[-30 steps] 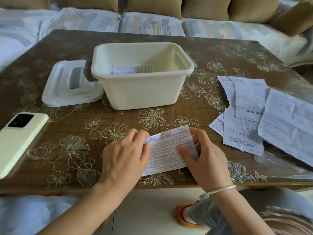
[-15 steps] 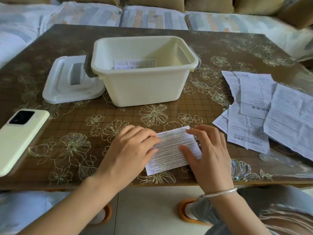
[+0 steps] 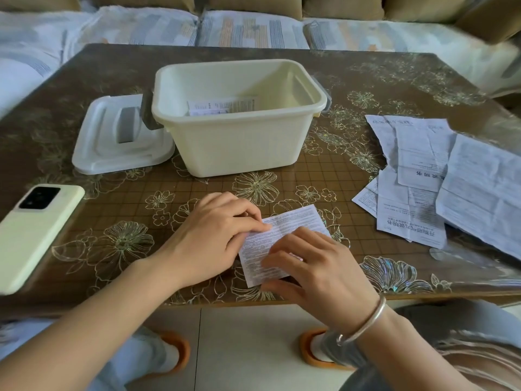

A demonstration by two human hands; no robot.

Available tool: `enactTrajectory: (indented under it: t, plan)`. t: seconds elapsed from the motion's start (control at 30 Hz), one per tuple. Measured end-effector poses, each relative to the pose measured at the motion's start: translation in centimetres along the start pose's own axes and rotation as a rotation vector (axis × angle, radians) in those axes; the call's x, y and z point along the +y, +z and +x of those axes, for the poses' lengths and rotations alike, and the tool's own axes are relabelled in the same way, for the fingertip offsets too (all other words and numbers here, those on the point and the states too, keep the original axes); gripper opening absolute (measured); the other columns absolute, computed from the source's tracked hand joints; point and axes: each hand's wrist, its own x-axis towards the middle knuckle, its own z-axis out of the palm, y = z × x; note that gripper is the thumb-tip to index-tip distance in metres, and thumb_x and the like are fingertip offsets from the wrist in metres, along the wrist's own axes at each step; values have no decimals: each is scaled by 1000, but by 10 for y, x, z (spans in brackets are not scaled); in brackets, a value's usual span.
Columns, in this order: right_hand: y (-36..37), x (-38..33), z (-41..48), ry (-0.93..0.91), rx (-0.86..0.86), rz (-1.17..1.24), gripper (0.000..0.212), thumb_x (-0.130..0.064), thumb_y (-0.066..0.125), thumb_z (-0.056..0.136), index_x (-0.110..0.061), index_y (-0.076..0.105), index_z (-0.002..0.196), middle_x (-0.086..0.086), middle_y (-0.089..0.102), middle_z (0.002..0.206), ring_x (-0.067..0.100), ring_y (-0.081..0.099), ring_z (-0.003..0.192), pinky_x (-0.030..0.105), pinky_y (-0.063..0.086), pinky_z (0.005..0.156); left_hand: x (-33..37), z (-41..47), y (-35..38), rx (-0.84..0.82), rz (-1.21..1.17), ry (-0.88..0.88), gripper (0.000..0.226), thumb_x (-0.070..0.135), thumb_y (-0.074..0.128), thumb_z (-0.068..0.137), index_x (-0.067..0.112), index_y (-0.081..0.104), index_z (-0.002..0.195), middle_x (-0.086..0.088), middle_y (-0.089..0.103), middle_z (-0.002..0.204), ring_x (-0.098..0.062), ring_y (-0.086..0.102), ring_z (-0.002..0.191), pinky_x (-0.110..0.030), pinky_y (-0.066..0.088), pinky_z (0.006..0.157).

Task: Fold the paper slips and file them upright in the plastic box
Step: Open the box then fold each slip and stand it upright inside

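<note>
Fingertips of our left hand press the left edge of the folded paper slip, fingers bent. Our right hand lies over its near part, fingers loosely spread. We see the slip flat by the table's near edge, in front of the plastic box.

You get soft, even daylight, with pale glare at the far right of the glossy desk. The edges bow and smear, and print on the paper slip looks soft, perhaps from motion.
</note>
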Motion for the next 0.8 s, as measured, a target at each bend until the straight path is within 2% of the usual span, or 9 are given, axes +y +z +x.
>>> enactTrajectory:
  t: [0.1,0.17,0.23,0.33,0.43,0.5,0.57,0.67,0.8]
  plan:
    - [-2,-5,3,-55,51,-72,19,-24,57,94,-13,72,99,-2,68,86,21,60,69,35,49,54,-1,0,-1,-10,-8,-10,47,3,47,86,32,71,114,17,61,111,-11,51,103,-33,35,98]
    - [-2,-10,1,-32,51,-116,28,-13,52,89,-12,70,111,-2,70,98,20,63,72,35,49,54,0,-1,-2,-24,-20,-11,50,1,47,84,32,70,115,17,61,112,-11,51,103,-33,35,98]
    - [0,-13,-4,-12,25,-179,33,-10,53,85,-12,69,114,-2,70,106,20,66,81,35,51,58,2,-2,-3,-25,-29,-22,50,2,45,84,31,71,114,16,61,112,-11,50,104,-33,38,96]
    - [-1,-16,-12,73,76,-229,24,-11,65,82,-14,73,104,-3,72,103,19,68,94,35,52,71,4,-5,-3,-15,-50,-55,51,3,40,85,29,71,115,16,61,114,-9,49,107,-35,41,97]
    - [-9,-6,-18,213,161,-293,18,-15,65,86,-16,74,101,-5,72,107,20,65,106,33,44,86,8,-4,-5,-36,-85,-95,55,-4,48,83,29,67,122,17,59,117,-4,45,112,-34,39,103]
    - [-10,3,-20,284,189,-278,19,-19,59,88,-18,75,98,-7,73,104,19,67,101,32,43,85,14,-3,-6,-45,-67,-86,49,5,52,84,30,66,123,18,58,116,-2,44,112,-33,37,105]
    - [-9,8,-23,361,211,-197,24,-22,53,89,-20,75,96,-8,73,100,15,69,93,28,42,82,20,-2,-7,-32,-48,-23,37,30,55,86,29,67,121,17,57,115,-3,46,114,-32,35,107]
    - [-10,8,-27,434,232,-86,23,-19,54,86,-21,75,96,-10,73,94,9,65,86,19,39,77,23,-5,-3,-4,-72,48,55,64,59,82,26,66,120,14,57,121,-6,47,120,-30,31,110]
    - [-8,8,-32,452,215,54,25,-10,63,80,-24,73,98,-14,71,99,5,63,91,24,49,78,19,-10,4,141,-141,0,47,56,65,78,24,70,112,12,64,113,-7,55,113,-36,44,100]
